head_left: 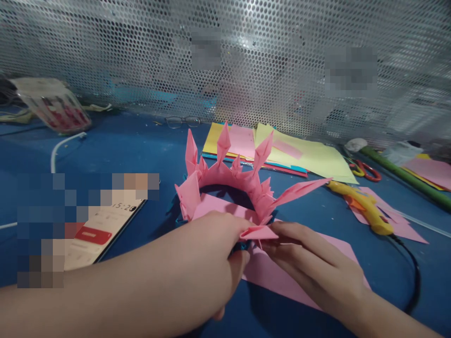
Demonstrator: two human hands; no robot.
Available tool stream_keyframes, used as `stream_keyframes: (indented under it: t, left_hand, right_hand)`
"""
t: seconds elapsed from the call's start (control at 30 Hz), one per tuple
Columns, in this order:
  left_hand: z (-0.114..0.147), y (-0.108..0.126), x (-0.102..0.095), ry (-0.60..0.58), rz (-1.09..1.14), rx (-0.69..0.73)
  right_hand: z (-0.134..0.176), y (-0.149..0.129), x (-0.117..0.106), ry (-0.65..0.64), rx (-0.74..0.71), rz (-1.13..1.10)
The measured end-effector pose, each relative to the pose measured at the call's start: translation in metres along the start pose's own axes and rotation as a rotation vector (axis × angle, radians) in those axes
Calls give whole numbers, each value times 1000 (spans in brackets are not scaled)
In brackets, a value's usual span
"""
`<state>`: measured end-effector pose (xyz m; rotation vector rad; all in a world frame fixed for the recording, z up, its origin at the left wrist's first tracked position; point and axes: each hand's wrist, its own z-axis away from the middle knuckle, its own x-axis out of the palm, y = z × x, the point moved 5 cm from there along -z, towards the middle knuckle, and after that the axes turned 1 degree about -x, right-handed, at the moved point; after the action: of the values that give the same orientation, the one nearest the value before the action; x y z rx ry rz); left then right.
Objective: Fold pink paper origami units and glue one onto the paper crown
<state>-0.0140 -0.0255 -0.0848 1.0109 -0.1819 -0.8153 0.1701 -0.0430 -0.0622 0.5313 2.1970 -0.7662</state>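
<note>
Ring of folded pink paper with tall pointed spikes (225, 174) sat mid-table on the dark blue tabletop (134, 145), blue bits at its outer base. Left hand (211, 239) was at its near edge, thumb and index curled in close, fingertips against a small folded pink paper piece (259, 232). Right hand (324, 263) came in opposite, fingers narrow, tips on the piece's other end. Couldn't tell if the piece was joined to the ring; the left hand blocked that contact. Flat pink paper sheet (262, 270) lay under the ring and hands. Right side: yellow glue gun with black cord (368, 204), resting on pink paper scraps (412, 232). Left side: slim phone with lit screen (95, 234). Behind the ring: multicoloured paper stack (241, 141), then perforated silver metal panel (141, 51).
</note>
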Motion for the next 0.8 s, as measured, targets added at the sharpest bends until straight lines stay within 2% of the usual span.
stream_keyframes:
  t: [0.1, 0.13, 0.27, 0.33, 0.6, 0.8]
  left_hand:
    - [2, 1, -1, -46, -4, -21]
    - [4, 2, -1, -26, -21, -15]
    - [13, 8, -1, 186, -112, 63]
    - [15, 9, 2, 234, -128, 87]
    - [8, 7, 5, 257, -159, 146]
    - [14, 9, 6, 283, -180, 111]
  right_hand:
    - [1, 0, -1, 4, -3, 11]
    - [1, -1, -1, 4, -6, 10]
    - [-4, -4, -1, 6, -12, -26]
    - [-4, -4, 0, 2, 5, -47]
    - [-4, -5, -1, -8, -11, -10]
    - [-17, -13, -7, 78, 6, -77]
